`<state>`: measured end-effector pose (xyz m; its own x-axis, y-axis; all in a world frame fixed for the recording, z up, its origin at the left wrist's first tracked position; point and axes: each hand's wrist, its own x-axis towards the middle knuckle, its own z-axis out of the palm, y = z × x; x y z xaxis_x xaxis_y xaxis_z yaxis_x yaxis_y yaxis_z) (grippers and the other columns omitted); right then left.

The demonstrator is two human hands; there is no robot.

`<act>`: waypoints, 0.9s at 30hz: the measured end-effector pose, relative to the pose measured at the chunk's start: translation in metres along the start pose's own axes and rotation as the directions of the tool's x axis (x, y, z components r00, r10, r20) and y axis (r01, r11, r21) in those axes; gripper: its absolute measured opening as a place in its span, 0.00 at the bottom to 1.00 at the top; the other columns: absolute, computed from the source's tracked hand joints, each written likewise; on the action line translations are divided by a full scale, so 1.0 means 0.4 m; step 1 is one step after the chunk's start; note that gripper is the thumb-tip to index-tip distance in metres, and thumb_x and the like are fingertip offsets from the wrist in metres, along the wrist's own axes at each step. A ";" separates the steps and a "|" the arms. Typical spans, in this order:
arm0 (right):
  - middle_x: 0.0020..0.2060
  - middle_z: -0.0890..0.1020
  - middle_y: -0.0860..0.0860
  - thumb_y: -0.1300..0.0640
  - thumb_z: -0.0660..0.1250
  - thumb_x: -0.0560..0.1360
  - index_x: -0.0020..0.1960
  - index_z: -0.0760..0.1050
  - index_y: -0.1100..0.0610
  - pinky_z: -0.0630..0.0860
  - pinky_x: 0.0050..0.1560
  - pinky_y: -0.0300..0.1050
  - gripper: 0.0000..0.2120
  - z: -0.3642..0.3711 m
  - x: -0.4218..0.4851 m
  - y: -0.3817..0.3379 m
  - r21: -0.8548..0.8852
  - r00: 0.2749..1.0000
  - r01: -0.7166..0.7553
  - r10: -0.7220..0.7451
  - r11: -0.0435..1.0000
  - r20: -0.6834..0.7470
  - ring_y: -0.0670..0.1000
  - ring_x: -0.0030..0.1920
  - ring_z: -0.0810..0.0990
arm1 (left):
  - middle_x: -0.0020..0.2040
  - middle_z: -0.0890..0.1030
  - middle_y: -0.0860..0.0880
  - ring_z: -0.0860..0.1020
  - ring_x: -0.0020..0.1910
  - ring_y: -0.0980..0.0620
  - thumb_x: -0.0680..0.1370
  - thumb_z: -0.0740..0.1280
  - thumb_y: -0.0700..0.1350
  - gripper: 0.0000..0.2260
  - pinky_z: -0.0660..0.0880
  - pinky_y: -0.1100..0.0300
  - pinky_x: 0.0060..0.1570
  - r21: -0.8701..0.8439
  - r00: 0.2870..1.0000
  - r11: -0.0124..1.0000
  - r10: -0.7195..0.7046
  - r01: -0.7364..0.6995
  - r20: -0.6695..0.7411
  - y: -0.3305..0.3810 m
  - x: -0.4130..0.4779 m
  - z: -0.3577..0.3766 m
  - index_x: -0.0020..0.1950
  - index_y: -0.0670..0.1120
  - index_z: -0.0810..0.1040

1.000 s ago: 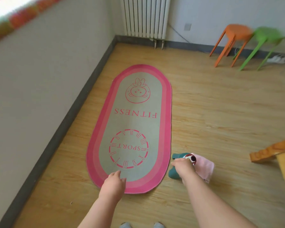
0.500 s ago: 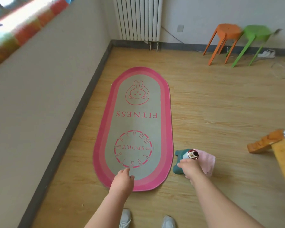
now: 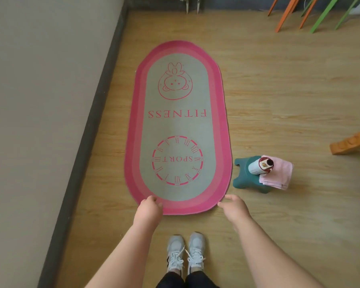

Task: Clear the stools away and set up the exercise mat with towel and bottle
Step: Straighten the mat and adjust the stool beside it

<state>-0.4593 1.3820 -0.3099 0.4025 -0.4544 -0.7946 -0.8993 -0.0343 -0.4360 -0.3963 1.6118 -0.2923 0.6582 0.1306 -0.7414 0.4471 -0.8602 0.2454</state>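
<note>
Down on the wood floor [image 3: 279, 90], an oval exercise mat [image 3: 177, 129], pink-rimmed and grey in the middle. Lies flat, long side parallel to the wall [image 3: 40, 100] on the left, near its dark skirting but apart from it. Bears a rabbit face at the far end, FITNESS across the middle and a clock ring with SPORT at the near end, all upside down from here.

At the near left curve of the rim, the left hand [image 3: 148, 208], knuckles up, fingers curled down onto the pink border. Touches the mat; cannot tell whether pinching it or only resting there. At the near right curve, the right hand [image 3: 234, 206], thumb and forefinger apart, tips reaching to the mat's edge, nothing clasped.

Just right of the mat's near end, not touching it, a low teal stool [image 3: 242, 179]. Carries two things on top: a bottle [image 3: 257, 168] with a pale body and a dark cap, and a folded pink towel [image 3: 279, 173] beside it, hanging over the right side.

At the top right, only the legs of an orange stool [image 3: 287, 11] and a green stool [image 3: 322, 17] — side by side, well apart from the mat. At the right edge, the end of a wooden piece [image 3: 351, 143]. Between the forearms, grey laced shoes [image 3: 185, 252], toes toward the mat
</note>
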 end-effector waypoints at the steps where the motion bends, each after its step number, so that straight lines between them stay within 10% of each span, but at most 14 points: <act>1: 0.64 0.76 0.55 0.61 0.69 0.74 0.68 0.71 0.58 0.70 0.55 0.44 0.23 0.014 0.018 0.021 -0.018 1.000 -0.019 0.019 1.000 -0.001 0.55 0.58 0.77 | 0.66 0.73 0.42 0.75 0.61 0.43 0.79 0.58 0.46 0.20 0.71 0.55 0.58 -0.008 1.000 1.000 -0.014 0.014 0.010 -0.014 0.016 0.016 0.71 0.44 0.68; 12: 0.66 0.75 0.56 0.60 0.67 0.76 0.72 0.66 0.56 0.70 0.55 0.44 0.26 0.189 0.284 0.189 -0.165 0.988 -0.156 0.157 0.974 -0.003 0.58 0.62 0.76 | 0.63 0.77 0.45 0.76 0.36 0.53 0.80 0.59 0.45 0.19 0.71 0.59 0.39 -0.091 0.982 0.979 -0.176 0.182 0.071 -0.208 0.287 0.244 0.71 0.45 0.67; 16: 0.67 0.74 0.56 0.61 0.65 0.76 0.74 0.62 0.55 0.68 0.48 0.41 0.28 0.308 0.446 0.249 -0.202 0.982 -0.185 0.189 0.962 0.000 0.58 0.60 0.76 | 0.63 0.77 0.44 0.76 0.42 0.49 0.79 0.60 0.42 0.19 0.71 0.58 0.44 -0.163 0.967 0.954 -0.244 0.252 0.065 -0.267 0.463 0.337 0.71 0.43 0.68; 20: 0.62 0.77 0.55 0.61 0.64 0.76 0.74 0.61 0.54 0.73 0.41 0.42 0.28 0.425 0.604 0.313 -0.232 0.980 -0.196 0.201 0.953 -0.001 0.56 0.50 0.78 | 0.41 0.78 0.48 0.73 0.33 0.49 0.79 0.59 0.40 0.20 0.69 0.58 0.35 -0.226 0.943 0.915 -0.328 0.333 0.061 -0.315 0.621 0.437 0.72 0.43 0.66; 27: 0.69 0.71 0.57 0.64 0.62 0.77 0.75 0.60 0.57 0.69 0.44 0.41 0.28 0.541 0.866 0.408 -0.229 0.965 -0.260 0.243 0.938 -0.103 0.58 0.58 0.77 | 0.62 0.76 0.36 0.76 0.58 0.39 0.79 0.59 0.38 0.20 0.72 0.53 0.51 -0.274 0.886 0.846 -0.459 0.457 0.058 -0.382 0.835 0.582 0.71 0.38 0.64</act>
<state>-0.4298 1.4116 -0.7477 0.1525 -0.5388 -0.8286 -0.9875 -0.1175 -0.1053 -0.3858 1.6721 -0.7227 0.3426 0.4822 -0.8063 0.8451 -0.5332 0.0402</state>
